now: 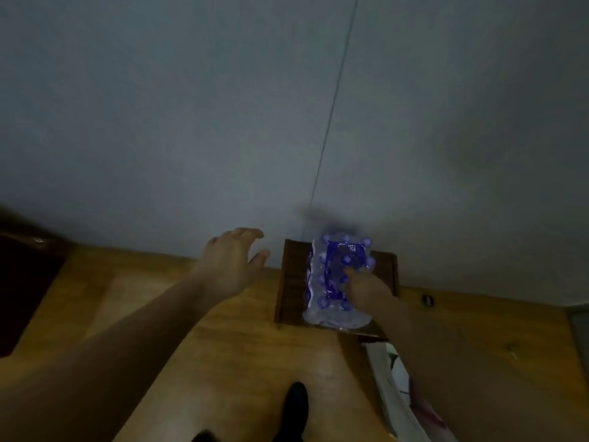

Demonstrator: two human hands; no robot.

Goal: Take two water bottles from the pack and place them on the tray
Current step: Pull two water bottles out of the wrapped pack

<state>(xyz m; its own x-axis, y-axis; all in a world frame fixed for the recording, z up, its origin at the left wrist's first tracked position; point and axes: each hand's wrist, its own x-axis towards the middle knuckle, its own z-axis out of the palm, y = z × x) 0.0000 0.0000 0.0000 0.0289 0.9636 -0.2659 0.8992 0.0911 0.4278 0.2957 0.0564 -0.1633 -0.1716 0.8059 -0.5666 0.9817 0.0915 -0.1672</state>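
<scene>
A shrink-wrapped pack of water bottles (331, 282) with blue caps and a blue label sits on a dark brown square board (290, 282) against the wall. My right hand (366, 290) lies on the pack's right side, with its fingers pressed into the plastic among the caps. The dim, blurred view hides whether it grips a bottle. My left hand (229, 260) hovers to the left of the pack, fingers spread, holding nothing. No bottle is out of the pack.
The floor (223, 346) is light wood and meets a plain grey wall. A white flat object (385, 378) lies below the board, partly under my right forearm. There is dark furniture (22, 282) at the far left, my dark shoe (296, 406) at the bottom, and a small dark item (427, 300) on the right.
</scene>
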